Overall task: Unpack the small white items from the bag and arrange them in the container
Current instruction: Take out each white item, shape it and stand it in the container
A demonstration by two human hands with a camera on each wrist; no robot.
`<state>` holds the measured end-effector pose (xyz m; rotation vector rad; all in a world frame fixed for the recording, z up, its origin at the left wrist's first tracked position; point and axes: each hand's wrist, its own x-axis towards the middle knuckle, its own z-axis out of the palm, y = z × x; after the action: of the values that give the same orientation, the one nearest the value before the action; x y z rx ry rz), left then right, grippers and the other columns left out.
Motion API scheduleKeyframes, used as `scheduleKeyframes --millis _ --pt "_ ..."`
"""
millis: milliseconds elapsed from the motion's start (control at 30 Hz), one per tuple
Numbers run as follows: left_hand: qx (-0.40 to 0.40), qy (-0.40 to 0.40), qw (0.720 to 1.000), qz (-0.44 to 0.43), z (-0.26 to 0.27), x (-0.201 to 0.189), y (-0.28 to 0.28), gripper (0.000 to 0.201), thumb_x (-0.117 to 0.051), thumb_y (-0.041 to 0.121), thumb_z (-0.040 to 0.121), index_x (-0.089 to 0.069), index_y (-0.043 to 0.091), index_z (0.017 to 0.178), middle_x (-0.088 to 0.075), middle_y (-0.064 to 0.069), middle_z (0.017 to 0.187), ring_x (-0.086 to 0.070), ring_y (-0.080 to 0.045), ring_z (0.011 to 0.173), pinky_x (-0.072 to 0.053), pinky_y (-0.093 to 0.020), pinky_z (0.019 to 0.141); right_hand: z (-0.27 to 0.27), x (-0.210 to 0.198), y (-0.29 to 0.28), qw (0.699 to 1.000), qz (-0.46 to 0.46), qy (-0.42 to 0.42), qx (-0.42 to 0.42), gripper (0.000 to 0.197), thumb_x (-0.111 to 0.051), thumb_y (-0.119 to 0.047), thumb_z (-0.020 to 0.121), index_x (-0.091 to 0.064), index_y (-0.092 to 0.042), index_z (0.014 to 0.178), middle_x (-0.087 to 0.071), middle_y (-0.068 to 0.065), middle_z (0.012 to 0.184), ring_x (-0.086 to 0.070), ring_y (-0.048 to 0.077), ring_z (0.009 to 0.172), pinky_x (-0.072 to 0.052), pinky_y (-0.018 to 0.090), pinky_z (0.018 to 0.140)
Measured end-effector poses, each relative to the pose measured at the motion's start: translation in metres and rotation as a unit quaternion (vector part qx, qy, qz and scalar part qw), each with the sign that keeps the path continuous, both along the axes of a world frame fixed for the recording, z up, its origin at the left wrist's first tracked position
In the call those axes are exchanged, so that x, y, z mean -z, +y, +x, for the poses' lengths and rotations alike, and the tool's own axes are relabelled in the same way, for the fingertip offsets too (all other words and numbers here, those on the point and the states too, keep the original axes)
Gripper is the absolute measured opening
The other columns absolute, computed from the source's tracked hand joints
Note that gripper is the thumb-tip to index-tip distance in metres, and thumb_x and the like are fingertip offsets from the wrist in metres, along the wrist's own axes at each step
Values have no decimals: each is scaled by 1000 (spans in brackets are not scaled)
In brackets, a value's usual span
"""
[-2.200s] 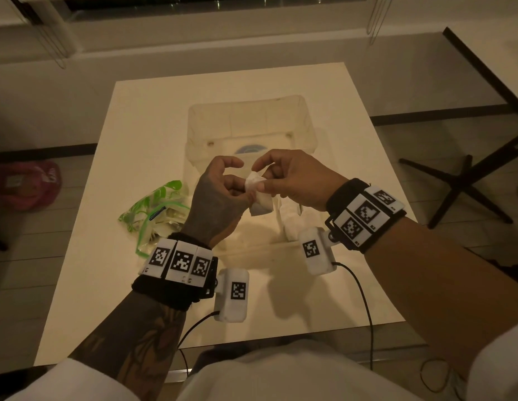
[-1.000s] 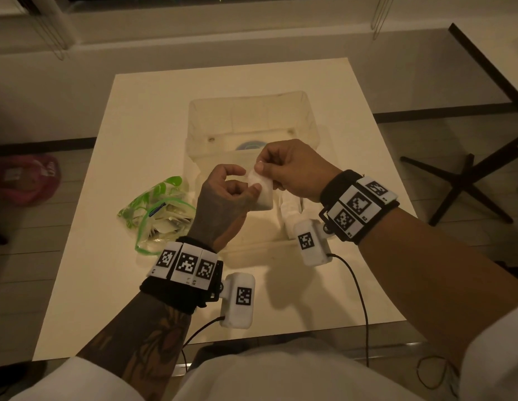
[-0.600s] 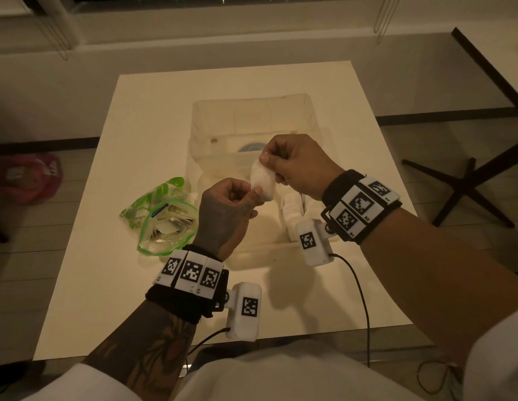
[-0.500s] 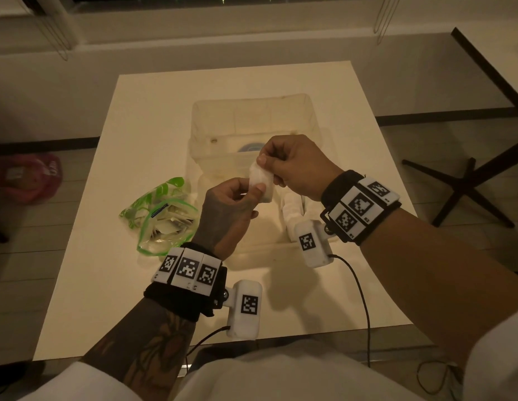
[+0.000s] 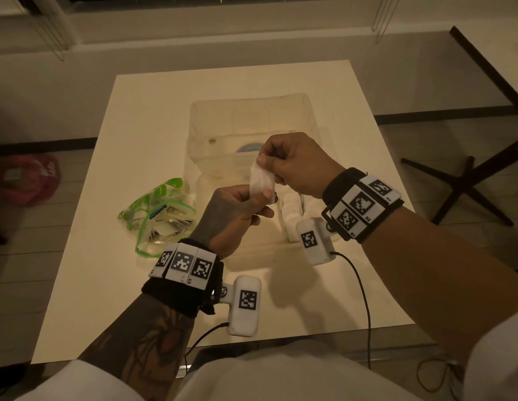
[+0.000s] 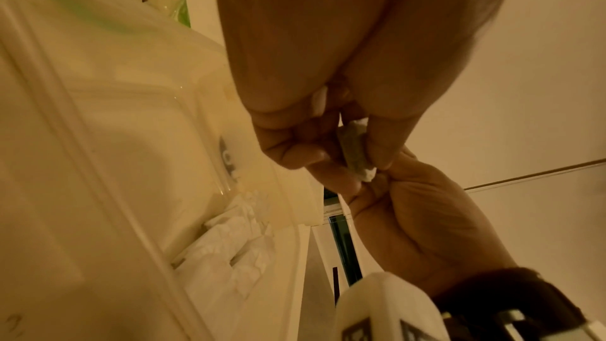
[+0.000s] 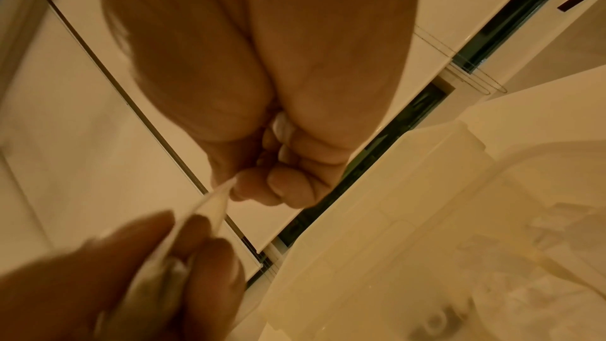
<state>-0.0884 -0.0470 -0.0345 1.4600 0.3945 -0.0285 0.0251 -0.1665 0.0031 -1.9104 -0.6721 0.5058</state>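
White item: small flat white packet, held up in the air between both hands, right above the near end of the container, so it only has to go down when it's ready.
Right hand: right hand pinches the top edge with thumb and forefinger, other fingers curled in. My guess is it's the one steering.
Left hand: left hand pinches the bottom edge from below, thumb on the front face. Looks like the two pinches pull it taut to flatten or straighten it before stowing, but that's a guess.
Container: clear plastic container sits mid-table right behind the hands. There's already some crumpled white stuff lying in the near right part, so the row probably grows from there.
Bag: green-edged zip bag lies open on the table just left of the container, more white pieces visible inside, handy for the left hand's next grab.
Progress: somewhere mid-task I'd say, bag clearly isn't empty.
Watch out: thing looks flimsy, could flop or fold if one pinch lets go early.
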Motion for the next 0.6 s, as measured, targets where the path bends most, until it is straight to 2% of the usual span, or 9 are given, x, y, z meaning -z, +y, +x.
scheduleKeyframes --millis 67,200,333,400,500,600 --pt "-5 -11 1000 6 0 1 0 20 -68 32 82 -73 13 89 -73 -5 84 -65 -14 71 -46 -31 64 1 1 -1 1000 -2 9 -1 11 -59 -7 94 -64 1 90 -60 -13 60 -54 -4 47 -42 11 48" --pt "-23 -7 1000 5 1 3 -2 14 -62 23 92 -72 13 90 -74 -5 84 -68 -16 73 -48 -31 64 3 1 -2 1000 -16 6 -8 15 -58 -9 95 -64 4 92 -60 -28 57 -53 -3 47 -43 10 49" --pt "-27 -21 999 20 1 3 -1 14 -63 23 92 -72 13 89 -74 -9 84 -69 -17 76 -49 -33 68 1 -2 -1 1000 -23 12 -13 22 -59 -25 96 -65 -5 89 -60 -21 54 -51 -2 45 -42 13 48" --pt "-25 -24 999 8 1 2 -2 13 -63 22 92 -72 12 90 -74 -8 85 -69 -17 76 -48 -33 68 0 -4 -2 999 -42 10 -26 25 -57 -29 96 -65 -11 81 -58 -18 50 -49 -1 43 -41 13 47" --pt "-3 0 1000 -6 2 -1 -3 16 -62 26 92 -72 13 92 -75 -7 90 -68 -18 76 -45 -32 65 1 -3 -2 998 -54 -22 -39 31 -58 -23 96 -65 3 79 -54 -8 52 -47 2 45 -41 14 49" --pt "41 30 999 -18 3 -4 -5 24 -58 30 94 -71 10 94 -75 -7 95 -67 -18 76 -42 -29 62 2 1 -1 997 -62 -40 -39 29 -60 -22 95 -67 3 83 -56 1 59 -48 4 47 -43 15 51"
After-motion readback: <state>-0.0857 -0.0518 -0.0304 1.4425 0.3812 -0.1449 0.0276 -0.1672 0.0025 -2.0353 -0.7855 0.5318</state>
